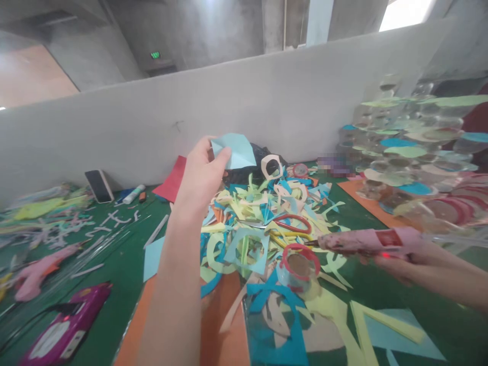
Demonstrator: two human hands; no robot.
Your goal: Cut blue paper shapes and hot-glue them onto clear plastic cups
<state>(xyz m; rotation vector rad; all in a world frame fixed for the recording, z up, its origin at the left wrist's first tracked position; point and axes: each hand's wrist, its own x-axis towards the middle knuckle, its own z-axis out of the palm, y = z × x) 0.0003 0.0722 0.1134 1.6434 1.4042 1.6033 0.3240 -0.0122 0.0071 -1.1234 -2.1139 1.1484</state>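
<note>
L fingers [223,158] pinch lt-blue paper [238,151]; R fingers [394,265] grip glue gun [360,241] nr tape roll [285,273].

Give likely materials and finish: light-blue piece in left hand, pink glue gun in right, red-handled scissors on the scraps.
Light-blue piece: probably matte paper or thin card; creased, crisp-edged.
Pink glue gun: likely hard plastic body, smooth but stained; nozzle material unclear.
Red-handled scissors: handle looks like smooth plastic; grey blade looks like metal, though blurred.

Green lit sign [155,55], writing too blurred to read
</note>
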